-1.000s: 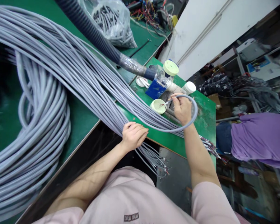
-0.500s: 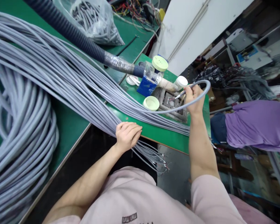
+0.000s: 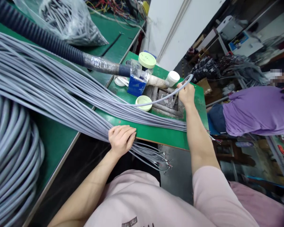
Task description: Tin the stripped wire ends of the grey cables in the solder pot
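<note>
My left hand (image 3: 121,138) is closed around a bundle of grey cables (image 3: 85,118), near the bench's front edge. Stripped ends (image 3: 165,160) of these cables hang beyond it with thin coloured wires showing. My right hand (image 3: 187,94) grips a single grey cable (image 3: 167,97), which loops up and back over the fingers. Under that hand is a square, grimy pot (image 3: 164,98) with a dull metallic surface, apparently a solder pot. A thin stick-like piece shows by my right fingers; I cannot tell what it is. The held cable's tip is hard to make out.
A ribbed hose (image 3: 61,47) ends at a blue box (image 3: 136,85) beside the pot. Round pale-green tubs (image 3: 144,103) and a white jar (image 3: 172,78) stand around it. Coiled cable (image 3: 11,157) lies left, a bag of cable pieces (image 3: 71,25) behind. A person in purple (image 3: 257,110) is at right.
The view has shifted, so the bench things sit further left. My right hand has brought the looped cable's end lower and nearer the pot's right side. My left hand keeps its grip on the bundle.
</note>
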Motion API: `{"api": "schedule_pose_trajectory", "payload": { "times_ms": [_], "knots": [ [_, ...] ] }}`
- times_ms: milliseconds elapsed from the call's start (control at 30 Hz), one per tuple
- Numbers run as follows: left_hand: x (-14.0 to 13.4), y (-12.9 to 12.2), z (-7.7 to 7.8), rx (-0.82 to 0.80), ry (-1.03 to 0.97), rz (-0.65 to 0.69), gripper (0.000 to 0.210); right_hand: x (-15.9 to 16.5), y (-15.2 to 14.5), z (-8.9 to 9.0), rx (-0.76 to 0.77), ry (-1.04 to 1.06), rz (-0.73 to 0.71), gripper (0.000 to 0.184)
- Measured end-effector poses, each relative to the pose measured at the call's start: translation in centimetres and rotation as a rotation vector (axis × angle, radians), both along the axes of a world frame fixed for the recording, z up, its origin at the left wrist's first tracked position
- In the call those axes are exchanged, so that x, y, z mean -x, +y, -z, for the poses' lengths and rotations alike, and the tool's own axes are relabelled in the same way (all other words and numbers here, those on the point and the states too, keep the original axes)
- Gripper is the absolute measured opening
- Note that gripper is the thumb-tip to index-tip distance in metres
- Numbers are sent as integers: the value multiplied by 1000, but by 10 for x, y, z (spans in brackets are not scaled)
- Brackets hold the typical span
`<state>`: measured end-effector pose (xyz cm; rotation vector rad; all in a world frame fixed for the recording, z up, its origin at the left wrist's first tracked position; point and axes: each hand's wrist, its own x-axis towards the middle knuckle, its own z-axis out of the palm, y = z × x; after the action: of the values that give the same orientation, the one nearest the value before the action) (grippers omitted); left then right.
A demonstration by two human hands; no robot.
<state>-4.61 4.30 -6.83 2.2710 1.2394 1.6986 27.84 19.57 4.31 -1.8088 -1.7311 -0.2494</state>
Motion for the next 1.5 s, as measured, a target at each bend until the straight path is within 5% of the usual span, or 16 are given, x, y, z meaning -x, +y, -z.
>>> {"api": "schedule_pose_trajectory", "payload": {
  "times_ms": [700,967,1167,1500],
  "knots": [
    [-1,-1,-4,-34,18,-7,16,1,10,9,125,-34,76,22],
    [-1,0,-6,-62,51,-17,17,-1,-11,-5,-24,-54,-49,31],
    [-2,0,-5,-51,46,-18,16,8,-42,-16,-94,-267,-207,32],
    [-2,0,-4,-57,44,-15,17,-5,-43,6,-71,-361,-258,34]
  ]
}}
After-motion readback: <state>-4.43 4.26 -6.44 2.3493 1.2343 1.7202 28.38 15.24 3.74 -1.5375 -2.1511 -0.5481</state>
